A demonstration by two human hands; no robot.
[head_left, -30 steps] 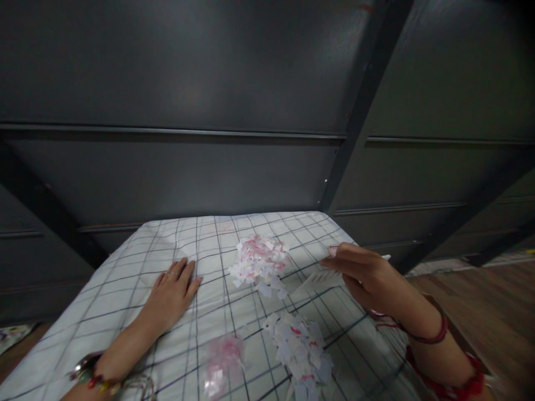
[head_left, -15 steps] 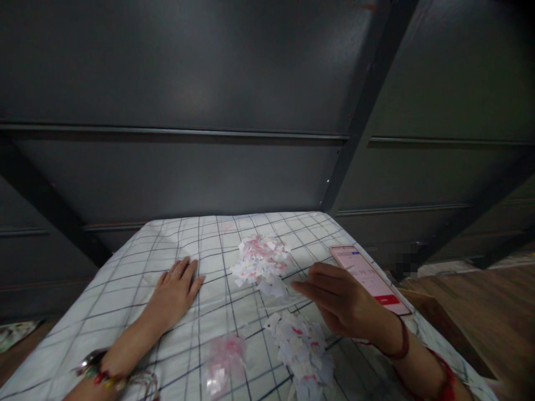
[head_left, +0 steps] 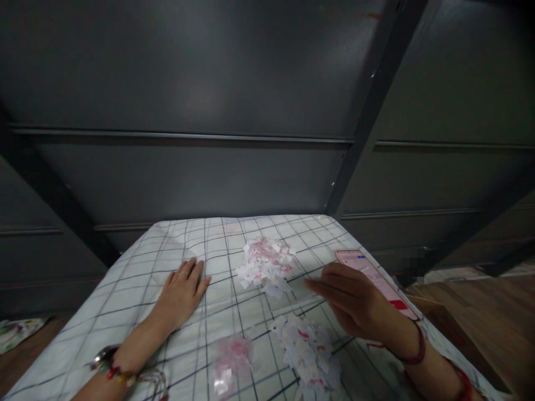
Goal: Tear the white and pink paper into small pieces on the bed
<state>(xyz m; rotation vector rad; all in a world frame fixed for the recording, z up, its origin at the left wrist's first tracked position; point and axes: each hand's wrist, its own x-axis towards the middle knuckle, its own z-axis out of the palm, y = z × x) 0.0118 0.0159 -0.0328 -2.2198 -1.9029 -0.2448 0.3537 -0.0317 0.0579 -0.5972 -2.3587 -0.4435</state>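
My left hand point(head_left: 182, 291) lies flat on the checked cloth, fingers stretched out, holding nothing. It rests left of a loose heap of white and pink paper scraps point(head_left: 267, 260). My right hand point(head_left: 355, 298) hovers over the cloth to the right of that heap, its fingers pressed together in a pinch. Whatever the fingertips may hold is too small or hidden to make out. Below and left of it lies a second pile of white paper pieces with red marks point(head_left: 307, 353). Nearer to me is a clear plastic packet with pink contents point(head_left: 233, 359).
A pink-cased phone point(head_left: 374, 278) with its screen lit lies by the right edge of the cloth-covered table point(head_left: 209, 239), partly behind my right hand. Dark metal panels point(head_left: 209, 178) rise behind the table. A cardboard box point(head_left: 455, 334) stands on the floor at the right.
The whole view has shifted slightly. My right hand has drawn a little to the right, away from the far heap, still pinched. My left hand stays flat in place.
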